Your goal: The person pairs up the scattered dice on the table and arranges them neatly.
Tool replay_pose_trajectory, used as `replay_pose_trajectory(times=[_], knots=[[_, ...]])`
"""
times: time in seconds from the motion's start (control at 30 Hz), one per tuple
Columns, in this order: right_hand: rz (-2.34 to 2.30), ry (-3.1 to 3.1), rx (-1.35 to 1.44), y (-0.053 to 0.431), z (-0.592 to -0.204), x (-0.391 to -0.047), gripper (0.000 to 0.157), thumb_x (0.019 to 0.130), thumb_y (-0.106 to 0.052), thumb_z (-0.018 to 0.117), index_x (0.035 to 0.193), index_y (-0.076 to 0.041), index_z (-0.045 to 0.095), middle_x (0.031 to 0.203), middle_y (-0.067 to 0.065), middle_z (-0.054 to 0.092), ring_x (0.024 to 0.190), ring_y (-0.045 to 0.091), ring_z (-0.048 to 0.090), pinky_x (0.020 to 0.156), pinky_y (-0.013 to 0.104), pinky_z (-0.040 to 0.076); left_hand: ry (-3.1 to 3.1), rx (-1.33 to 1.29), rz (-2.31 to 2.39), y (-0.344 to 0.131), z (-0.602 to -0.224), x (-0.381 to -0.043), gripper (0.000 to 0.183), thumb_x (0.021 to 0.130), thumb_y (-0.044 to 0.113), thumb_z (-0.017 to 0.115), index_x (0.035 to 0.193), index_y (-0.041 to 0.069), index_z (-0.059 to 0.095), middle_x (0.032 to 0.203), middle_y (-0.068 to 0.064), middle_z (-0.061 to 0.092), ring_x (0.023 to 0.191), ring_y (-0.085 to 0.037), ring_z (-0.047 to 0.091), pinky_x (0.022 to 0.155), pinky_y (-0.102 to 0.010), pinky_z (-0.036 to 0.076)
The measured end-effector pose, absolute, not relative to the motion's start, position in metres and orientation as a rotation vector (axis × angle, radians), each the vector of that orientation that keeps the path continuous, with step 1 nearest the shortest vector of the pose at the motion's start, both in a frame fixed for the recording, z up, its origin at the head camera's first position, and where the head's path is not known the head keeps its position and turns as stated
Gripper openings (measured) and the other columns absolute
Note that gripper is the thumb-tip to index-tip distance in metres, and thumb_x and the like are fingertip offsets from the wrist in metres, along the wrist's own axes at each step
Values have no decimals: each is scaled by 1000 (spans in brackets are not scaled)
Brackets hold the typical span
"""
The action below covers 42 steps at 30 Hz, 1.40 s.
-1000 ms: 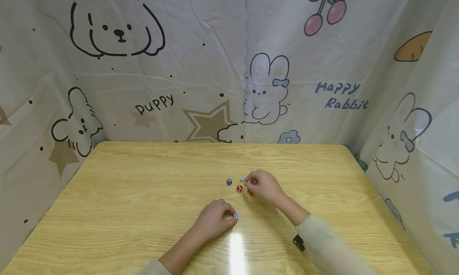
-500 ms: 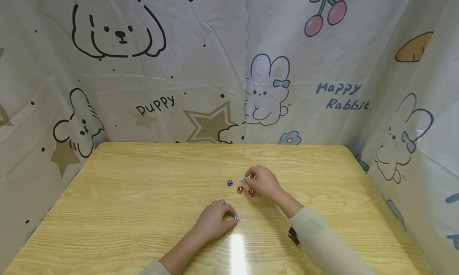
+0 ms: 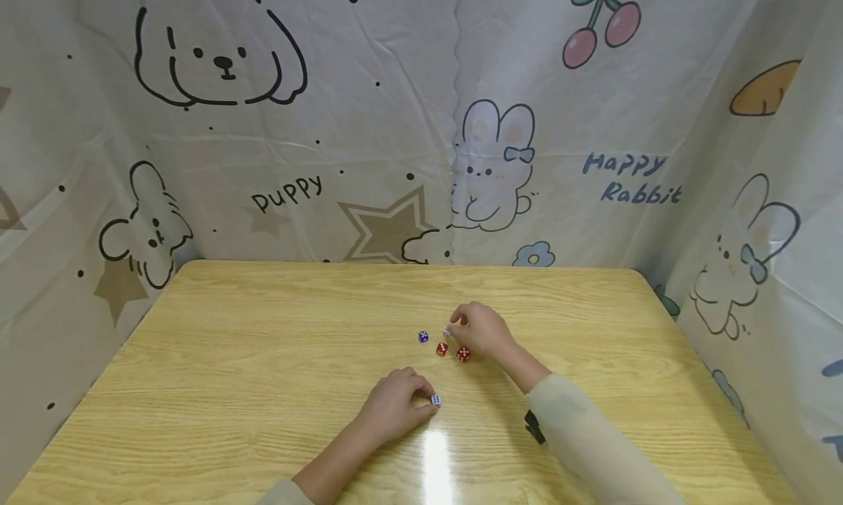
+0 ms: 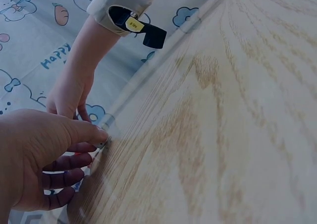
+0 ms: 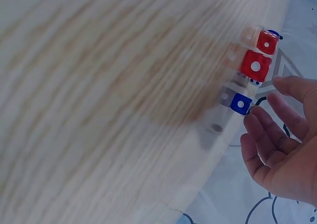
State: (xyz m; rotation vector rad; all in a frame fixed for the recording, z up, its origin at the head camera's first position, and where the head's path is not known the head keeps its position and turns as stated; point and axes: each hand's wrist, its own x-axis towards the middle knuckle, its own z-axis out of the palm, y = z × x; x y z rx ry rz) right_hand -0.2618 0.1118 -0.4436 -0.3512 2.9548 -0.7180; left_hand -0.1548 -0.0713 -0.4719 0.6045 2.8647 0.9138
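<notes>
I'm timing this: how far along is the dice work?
Apparently done: one white die is apart, pinched by the left hand. In progress: the right hand is at another white die. Likely left: two red dice and two blue dice, unheld.

Compared with a second ago, the person's right hand (image 3: 485, 332) has moved slightly toward the worktop's (image 3: 263, 344) far edge, its fingertips now overlapping a white die (image 3: 446, 331). The previously part-covered red die (image 3: 464, 354) shows fully, while the hand now hides a blue die (image 5: 240, 104) from the head camera.
</notes>
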Motion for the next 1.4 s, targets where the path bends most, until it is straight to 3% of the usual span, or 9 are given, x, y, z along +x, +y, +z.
replay_pose_trajectory(times=[0.73, 1.4], knots=[[-638, 2920, -426, 110, -450, -263, 18, 85, -26, 68, 89, -9, 71, 83, 2, 60, 71, 13, 52, 65, 29, 46, 2879, 628, 932, -72, -476, -154, 15, 80, 31, 72, 87, 18, 70, 83, 9, 58, 81, -9, 52, 70, -26, 42], [-644, 2940, -465, 119, -445, -259, 17, 82, -23, 70, 91, -9, 71, 86, 3, 61, 76, 14, 54, 71, 33, 47, 2858, 619, 917, -72, -472, -154, 15, 81, 31, 71, 88, 18, 70, 84, 8, 58, 82, -9, 52, 71, -26, 42]])
